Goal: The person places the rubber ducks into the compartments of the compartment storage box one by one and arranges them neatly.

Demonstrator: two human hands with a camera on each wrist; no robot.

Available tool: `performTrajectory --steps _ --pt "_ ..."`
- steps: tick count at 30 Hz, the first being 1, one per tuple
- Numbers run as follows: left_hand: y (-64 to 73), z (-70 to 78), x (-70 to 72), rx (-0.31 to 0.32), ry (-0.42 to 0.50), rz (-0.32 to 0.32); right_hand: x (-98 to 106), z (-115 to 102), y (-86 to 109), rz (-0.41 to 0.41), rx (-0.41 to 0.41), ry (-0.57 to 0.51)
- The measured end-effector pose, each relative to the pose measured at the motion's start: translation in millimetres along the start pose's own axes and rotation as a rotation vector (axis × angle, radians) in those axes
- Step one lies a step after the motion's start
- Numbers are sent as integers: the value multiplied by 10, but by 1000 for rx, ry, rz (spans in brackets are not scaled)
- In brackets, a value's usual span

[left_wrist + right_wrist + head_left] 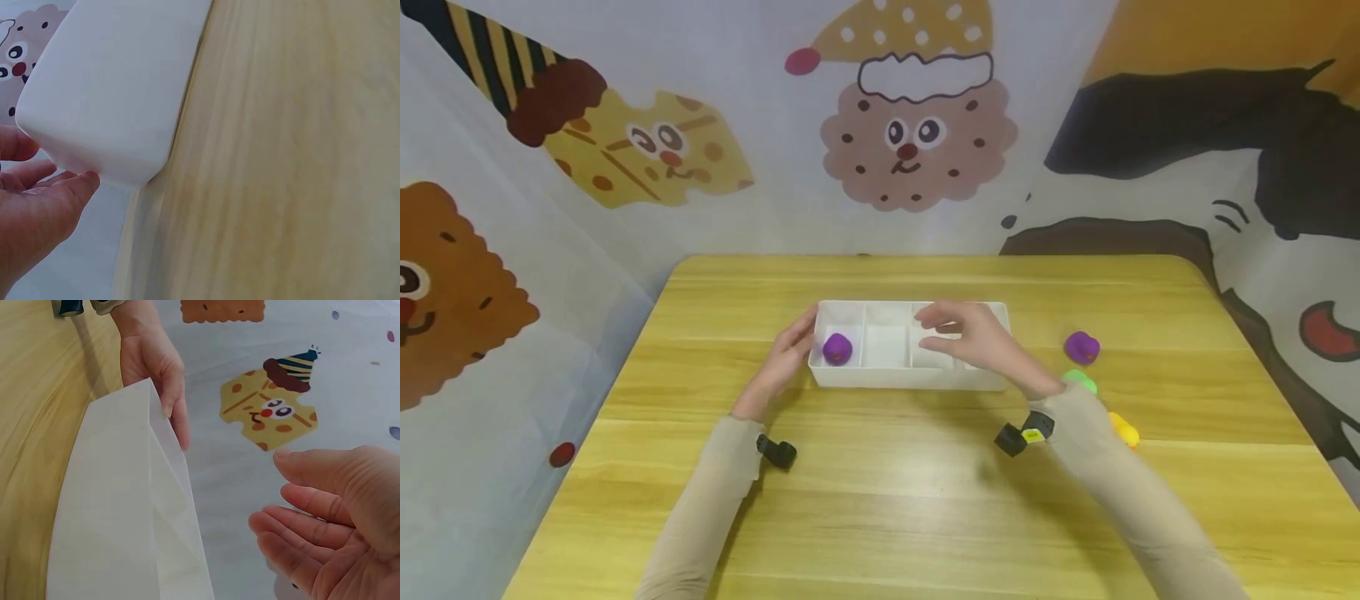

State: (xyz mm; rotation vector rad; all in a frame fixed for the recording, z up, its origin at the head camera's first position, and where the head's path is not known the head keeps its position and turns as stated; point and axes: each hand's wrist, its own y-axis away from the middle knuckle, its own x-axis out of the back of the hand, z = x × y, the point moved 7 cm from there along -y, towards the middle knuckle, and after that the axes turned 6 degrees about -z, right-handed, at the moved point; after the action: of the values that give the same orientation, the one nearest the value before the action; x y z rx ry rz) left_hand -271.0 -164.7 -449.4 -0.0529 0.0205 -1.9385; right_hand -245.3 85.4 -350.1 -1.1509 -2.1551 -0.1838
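Note:
A white divided box (910,378) sits on the table, with a small rounded purple toy (838,349) in its leftmost compartment. My left hand (782,360) rests its fingers against the box's left end; in the left wrist view the fingertips (89,180) touch the end wall without curling round it. Over the right part of the box hovers my right hand (976,337), thumb and fingers spread apart. The right wrist view shows nothing between that thumb and the fingers (300,528). The hand partly hides the right compartments.
Right of the box lie a second purple toy (1082,347), a green toy (1080,382) and a yellow toy (1125,430), the last two partly behind the right sleeve (1112,475). Behind the wooden table (880,517) hangs a cartoon-printed cloth (775,225).

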Motion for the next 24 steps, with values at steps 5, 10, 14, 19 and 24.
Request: performTrajectory --steps 5,10,14,19,24 --pt "-4 -1 -4 -5 4 -15 102 105 223 42 -9 -40" --pt "0 -15 10 5 -20 -19 182 192 436 65 -30 -30" --pt "10 -16 14 9 -24 -17 257 259 611 77 -84 -23" --pt "11 -7 11 13 -29 -12 365 326 833 133 -127 -23" --pt "-4 -17 11 16 -37 -14 453 385 1037 200 -71 -22"
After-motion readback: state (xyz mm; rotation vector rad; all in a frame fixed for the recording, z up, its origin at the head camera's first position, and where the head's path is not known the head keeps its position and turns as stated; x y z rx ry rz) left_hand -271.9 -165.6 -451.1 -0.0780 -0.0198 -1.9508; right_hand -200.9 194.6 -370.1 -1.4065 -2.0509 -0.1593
